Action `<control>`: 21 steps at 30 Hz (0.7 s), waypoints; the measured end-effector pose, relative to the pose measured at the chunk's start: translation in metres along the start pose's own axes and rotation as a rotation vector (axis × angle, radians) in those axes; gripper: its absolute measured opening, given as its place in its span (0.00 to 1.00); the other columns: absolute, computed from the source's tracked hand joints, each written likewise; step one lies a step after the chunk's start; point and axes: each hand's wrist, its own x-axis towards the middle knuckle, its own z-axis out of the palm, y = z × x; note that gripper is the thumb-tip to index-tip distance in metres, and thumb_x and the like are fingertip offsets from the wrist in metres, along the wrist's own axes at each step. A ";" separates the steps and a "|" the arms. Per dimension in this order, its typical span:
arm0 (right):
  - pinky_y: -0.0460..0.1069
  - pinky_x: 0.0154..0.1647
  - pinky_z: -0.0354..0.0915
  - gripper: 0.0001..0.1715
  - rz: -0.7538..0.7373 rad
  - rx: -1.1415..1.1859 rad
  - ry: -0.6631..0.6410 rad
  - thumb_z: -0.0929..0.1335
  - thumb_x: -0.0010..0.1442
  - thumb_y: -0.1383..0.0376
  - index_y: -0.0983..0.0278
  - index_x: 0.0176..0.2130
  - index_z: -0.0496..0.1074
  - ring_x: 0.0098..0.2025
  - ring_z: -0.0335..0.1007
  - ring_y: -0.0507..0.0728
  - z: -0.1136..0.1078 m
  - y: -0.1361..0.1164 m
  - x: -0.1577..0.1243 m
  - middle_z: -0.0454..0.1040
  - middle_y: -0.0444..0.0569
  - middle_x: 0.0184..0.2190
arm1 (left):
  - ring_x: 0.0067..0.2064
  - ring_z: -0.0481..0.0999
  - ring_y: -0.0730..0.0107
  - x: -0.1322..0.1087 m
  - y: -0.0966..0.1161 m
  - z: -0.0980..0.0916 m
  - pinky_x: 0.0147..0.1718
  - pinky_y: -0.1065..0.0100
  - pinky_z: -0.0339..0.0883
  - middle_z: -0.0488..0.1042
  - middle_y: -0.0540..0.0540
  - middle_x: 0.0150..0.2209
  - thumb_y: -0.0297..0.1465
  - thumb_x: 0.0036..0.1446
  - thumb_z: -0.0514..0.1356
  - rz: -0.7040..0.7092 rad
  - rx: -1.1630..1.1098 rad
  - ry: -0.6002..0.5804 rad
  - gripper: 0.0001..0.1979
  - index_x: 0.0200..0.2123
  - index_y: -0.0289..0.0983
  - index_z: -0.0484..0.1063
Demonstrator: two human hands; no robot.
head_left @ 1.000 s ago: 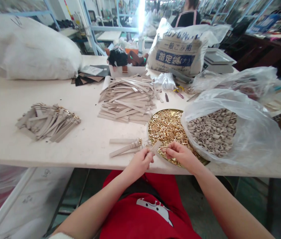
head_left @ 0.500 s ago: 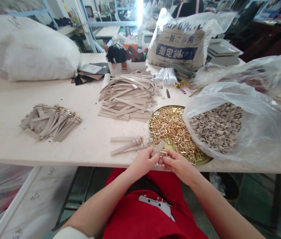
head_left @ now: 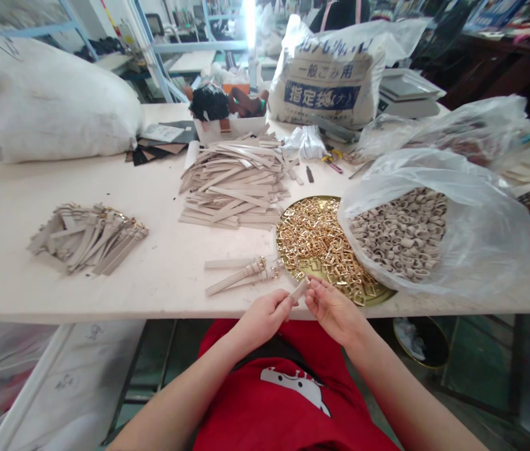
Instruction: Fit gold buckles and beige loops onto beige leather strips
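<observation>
My left hand (head_left: 265,316) is closed on a short beige strap (head_left: 299,290), held at the table's near edge. My right hand (head_left: 333,308) pinches the strap's tip, its fingers closed around a small gold buckle that is mostly hidden. Just beyond the hands lies a round tray (head_left: 293,266) heaped with gold buckles (head_left: 321,238). Two or three straps with buckles fitted (head_left: 241,274) lie on the table left of the tray. A large stack of plain beige straps (head_left: 234,185) sits further back.
A clear plastic bag of beige loops (head_left: 406,235) rests on the tray's right side. A pile of buckled straps (head_left: 86,238) lies at the left. White sacks (head_left: 44,103), a printed bag (head_left: 335,81) and a small box (head_left: 232,128) stand at the back. A person stands behind the table.
My hands have come together and drawn back from the tray to the table's edge. The right hand now meets the strap's tip. The camera view shifted slightly.
</observation>
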 end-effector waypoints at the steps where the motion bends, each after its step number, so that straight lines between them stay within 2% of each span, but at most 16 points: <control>1: 0.38 0.26 0.67 0.19 0.014 0.017 -0.003 0.77 0.36 0.66 0.64 0.31 0.72 0.22 0.65 0.43 0.000 0.002 -0.001 0.70 0.38 0.24 | 0.25 0.63 0.75 -0.001 0.002 -0.001 0.25 0.73 0.54 0.64 0.52 0.22 0.38 0.59 0.44 0.014 0.044 -0.005 0.17 0.27 0.36 0.64; 5: 0.40 0.26 0.67 0.13 0.001 -0.052 -0.046 0.75 0.42 0.64 0.64 0.30 0.72 0.22 0.64 0.45 0.004 0.015 -0.008 0.70 0.39 0.24 | 0.29 0.64 0.72 0.001 0.008 -0.001 0.27 0.71 0.54 0.67 0.50 0.25 0.36 0.58 0.45 0.064 0.143 0.011 0.15 0.26 0.36 0.65; 9: 0.45 0.29 0.65 0.11 -0.181 -0.260 -0.052 0.72 0.47 0.60 0.62 0.30 0.70 0.26 0.65 0.49 0.008 0.027 -0.013 0.70 0.42 0.25 | 0.30 0.65 0.73 0.003 0.008 0.007 0.29 0.72 0.57 0.69 0.49 0.30 0.33 0.56 0.49 0.010 -0.070 0.039 0.09 0.34 0.35 0.65; 11: 0.47 0.31 0.65 0.12 -0.235 -0.351 -0.045 0.71 0.49 0.59 0.62 0.31 0.68 0.28 0.65 0.51 0.008 0.030 -0.014 0.70 0.43 0.26 | 0.28 0.64 0.76 0.003 0.006 0.009 0.27 0.74 0.58 0.67 0.50 0.28 0.34 0.56 0.49 -0.032 -0.183 0.033 0.09 0.33 0.35 0.63; 15: 0.48 0.31 0.63 0.13 -0.240 -0.448 -0.043 0.68 0.51 0.56 0.62 0.31 0.66 0.26 0.63 0.52 0.005 0.031 -0.014 0.67 0.42 0.23 | 0.20 0.57 0.80 0.002 0.003 0.007 0.19 0.75 0.53 0.61 0.54 0.22 0.38 0.57 0.47 -0.099 -0.363 -0.050 0.12 0.29 0.35 0.60; 18: 0.47 0.30 0.61 0.12 -0.167 -0.419 -0.098 0.67 0.52 0.55 0.61 0.30 0.65 0.25 0.62 0.51 0.005 0.030 -0.014 0.66 0.41 0.23 | 0.19 0.56 0.82 0.001 0.001 0.005 0.18 0.76 0.51 0.61 0.54 0.22 0.38 0.56 0.49 -0.118 -0.505 -0.109 0.12 0.30 0.34 0.61; 21: 0.47 0.29 0.60 0.11 -0.152 -0.414 -0.114 0.66 0.53 0.56 0.61 0.29 0.65 0.24 0.60 0.50 0.006 0.029 -0.016 0.65 0.40 0.22 | 0.19 0.57 0.83 0.002 0.000 0.007 0.17 0.77 0.50 0.62 0.54 0.22 0.36 0.55 0.51 -0.151 -0.568 -0.105 0.10 0.30 0.33 0.62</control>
